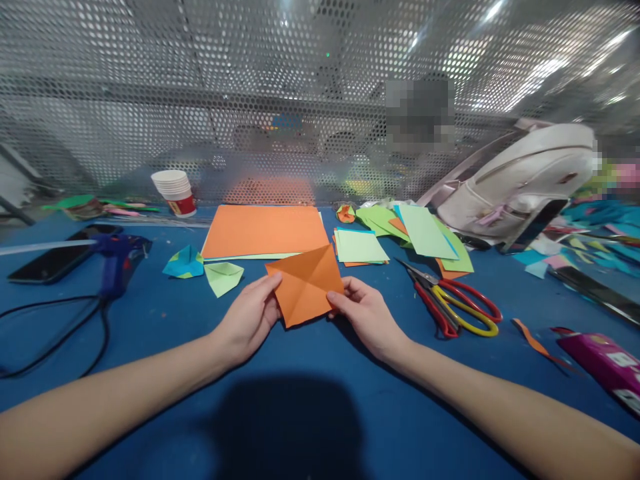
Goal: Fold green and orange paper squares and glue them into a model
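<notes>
A square of orange paper (310,287) with crossing crease lines is held up between my two hands, just above the blue table. My left hand (256,307) pinches its left edge, thumb on top and fingers behind. At the right edge my right hand (367,312) grips it the same way. Beyond the square lies a stack of large orange sheets (265,230). A folded pale green paper piece (223,277) and a folded blue paper piece (184,262) rest left of it. To the right sits a pile of small pale green squares (360,245).
Scissors (465,303) with red and yellow handles lie right of my hands. A blue glue gun (114,263) with its cord and a phone (55,257) are at left. Stacked paper cups (175,193), green sheets (427,230) and a white backpack (520,183) stand near the perforated metal panel (225,100).
</notes>
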`<state>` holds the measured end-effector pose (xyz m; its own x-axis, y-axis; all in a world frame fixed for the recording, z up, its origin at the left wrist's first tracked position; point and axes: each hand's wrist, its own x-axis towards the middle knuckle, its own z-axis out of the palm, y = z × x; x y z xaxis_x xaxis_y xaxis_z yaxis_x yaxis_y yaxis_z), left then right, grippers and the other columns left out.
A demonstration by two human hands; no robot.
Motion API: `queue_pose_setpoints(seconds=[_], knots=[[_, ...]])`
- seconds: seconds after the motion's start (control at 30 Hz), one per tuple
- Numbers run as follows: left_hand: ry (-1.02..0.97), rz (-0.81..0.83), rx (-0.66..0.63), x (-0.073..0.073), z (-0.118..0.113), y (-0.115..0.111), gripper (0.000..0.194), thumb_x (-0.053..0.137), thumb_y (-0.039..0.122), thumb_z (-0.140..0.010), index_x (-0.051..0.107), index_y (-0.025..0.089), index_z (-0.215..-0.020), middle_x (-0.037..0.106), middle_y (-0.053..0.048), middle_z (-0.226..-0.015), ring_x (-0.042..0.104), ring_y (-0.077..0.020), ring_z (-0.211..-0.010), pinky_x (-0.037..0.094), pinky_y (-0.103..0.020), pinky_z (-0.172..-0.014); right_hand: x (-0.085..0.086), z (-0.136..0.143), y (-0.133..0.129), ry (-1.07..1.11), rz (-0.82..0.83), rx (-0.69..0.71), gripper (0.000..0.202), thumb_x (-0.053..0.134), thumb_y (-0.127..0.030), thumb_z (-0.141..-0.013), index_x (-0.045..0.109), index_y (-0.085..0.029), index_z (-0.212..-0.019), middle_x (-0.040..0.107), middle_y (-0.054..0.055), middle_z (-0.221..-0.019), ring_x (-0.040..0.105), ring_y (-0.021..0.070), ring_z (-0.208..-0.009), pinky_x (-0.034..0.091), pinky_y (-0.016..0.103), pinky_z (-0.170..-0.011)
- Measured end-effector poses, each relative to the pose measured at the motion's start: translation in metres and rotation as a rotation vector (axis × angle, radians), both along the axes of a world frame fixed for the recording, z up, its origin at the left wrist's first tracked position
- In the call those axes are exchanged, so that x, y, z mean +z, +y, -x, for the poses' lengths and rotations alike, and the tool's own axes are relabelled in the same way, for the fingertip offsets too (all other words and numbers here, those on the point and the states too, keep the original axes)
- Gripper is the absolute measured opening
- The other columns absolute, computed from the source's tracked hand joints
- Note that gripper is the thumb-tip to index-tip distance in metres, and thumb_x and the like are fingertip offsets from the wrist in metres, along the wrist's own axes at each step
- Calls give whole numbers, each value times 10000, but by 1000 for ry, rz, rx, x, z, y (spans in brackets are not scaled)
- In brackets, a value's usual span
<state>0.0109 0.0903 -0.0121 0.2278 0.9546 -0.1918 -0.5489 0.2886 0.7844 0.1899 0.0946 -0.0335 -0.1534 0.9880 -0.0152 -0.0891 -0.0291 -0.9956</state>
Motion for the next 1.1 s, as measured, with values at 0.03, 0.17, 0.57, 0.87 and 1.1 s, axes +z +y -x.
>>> queue_pose_setpoints(seconds=[0.03,0.17,0.57,0.87,1.1], knots=[[-18,11,14,0,0,1,272,493,215,-864,619,130,-1089,670,-100,-1108,611,-223,-1042,475,-347,-925,0,0,-1,-31,-6,5,182,671,-337,-705,581,-185,-751,596,-28,-709,523,89,-565,441,249,-583],[-58,19,7,-1,1,3,311,484,235,-871,592,141,-1148,680,-90,-1085,624,-220,-1009,480,-353,-906,4,5,-4,-73,-13,59,167,659,-288,-706,567,-190,-805,625,-18,-758,586,113,-676,469,265,-665],[0,-15,24,3,-7,-6,188,551,232,-821,673,183,-955,716,-74,-915,633,-259,-951,493,-354,-791,8,11,-5,31,-135,-47,279,659,-377,-748,567,-208,-950,663,49,-975,627,179,-868,514,357,-793],[3,18,56,5,-9,-8,207,588,230,-789,669,173,-971,713,-76,-931,617,-276,-977,475,-363,-827,8,10,-9,24,-171,-70,195,620,-387,-795,608,-212,-879,670,26,-887,612,162,-806,514,303,-731],[-33,39,-17,-1,-5,-6,305,595,249,-795,634,161,-1084,707,-74,-976,633,-243,-949,461,-366,-875,-2,10,-9,60,-110,-22,229,609,-410,-801,623,-213,-917,670,31,-938,610,173,-831,507,318,-767]])
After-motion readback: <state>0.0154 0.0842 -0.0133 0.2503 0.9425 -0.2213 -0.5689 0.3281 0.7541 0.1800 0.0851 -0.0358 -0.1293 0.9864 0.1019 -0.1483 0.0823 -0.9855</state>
